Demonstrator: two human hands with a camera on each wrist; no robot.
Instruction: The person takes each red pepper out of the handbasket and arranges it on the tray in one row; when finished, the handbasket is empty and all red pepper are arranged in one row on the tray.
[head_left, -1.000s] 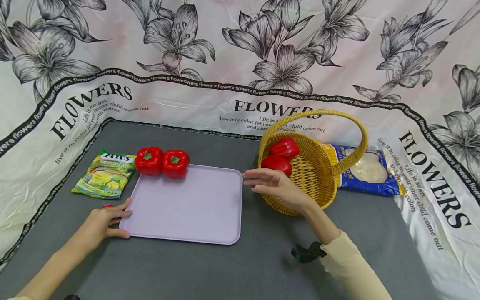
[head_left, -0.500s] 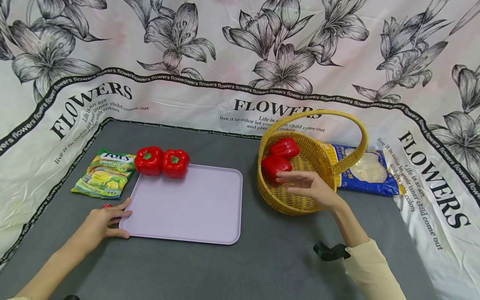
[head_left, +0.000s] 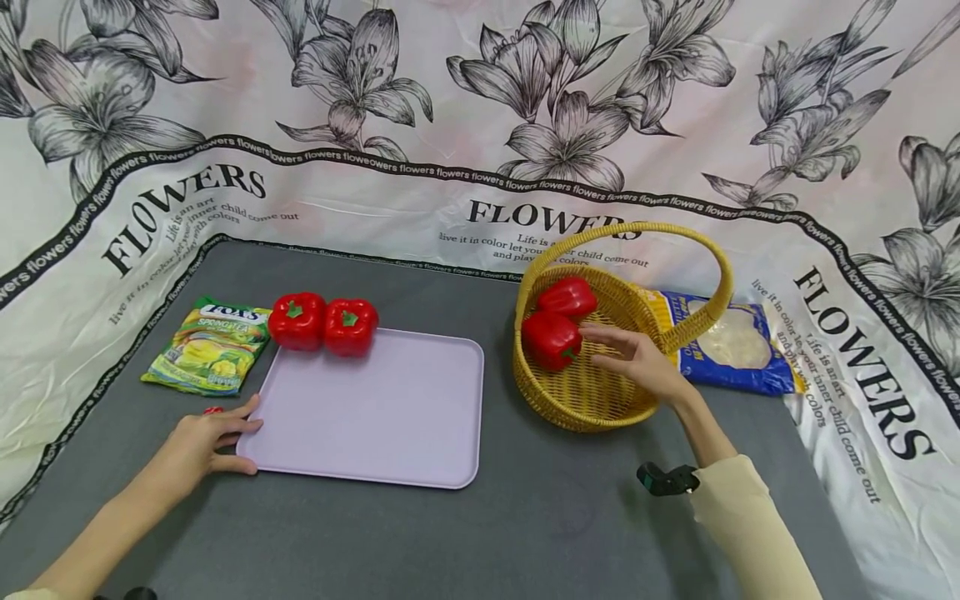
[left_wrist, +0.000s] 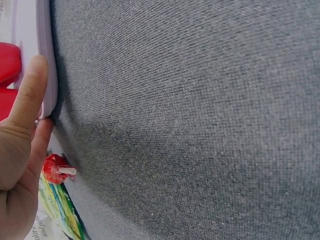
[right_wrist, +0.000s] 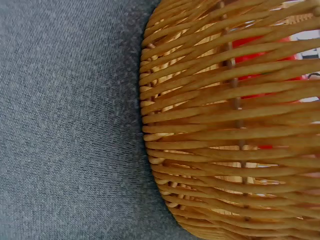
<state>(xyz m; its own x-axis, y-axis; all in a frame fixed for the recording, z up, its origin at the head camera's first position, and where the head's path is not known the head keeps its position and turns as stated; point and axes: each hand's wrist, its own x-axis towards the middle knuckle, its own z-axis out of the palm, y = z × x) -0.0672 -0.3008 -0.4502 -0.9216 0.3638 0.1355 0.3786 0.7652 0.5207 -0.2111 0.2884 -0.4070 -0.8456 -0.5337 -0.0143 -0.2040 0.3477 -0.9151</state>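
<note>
My left hand [head_left: 202, 446] rests against the left end of a pale lilac tray [head_left: 367, 417], its fingers and thumb fairly straight along the edge. In the left wrist view the thumb [left_wrist: 31, 92] lies on the tray's side [left_wrist: 46, 60]. Two red bell peppers [head_left: 297, 322] sit side by side at the tray's back left corner. Inside a yellow wicker basket [head_left: 585, 421] are two more red bell peppers [head_left: 553, 340]. My right hand [head_left: 637, 362] reaches over the basket, its extended fingertips at the front pepper's right side. The right wrist view shows mostly basket weave [right_wrist: 225, 120].
A green and yellow candy bag [head_left: 210, 346] lies left of the tray. Beside my left hand is a red-wrapped lollipop [left_wrist: 56, 169]. Behind the basket's right side is a blue and yellow food packet [head_left: 738, 342]. The basket's tall handle [head_left: 637, 227] arches above it.
My right hand has moved right from beside the tray, over the basket, then slightly up to the front pepper. That pepper's green stem now shows. My left hand stays at the tray.
</note>
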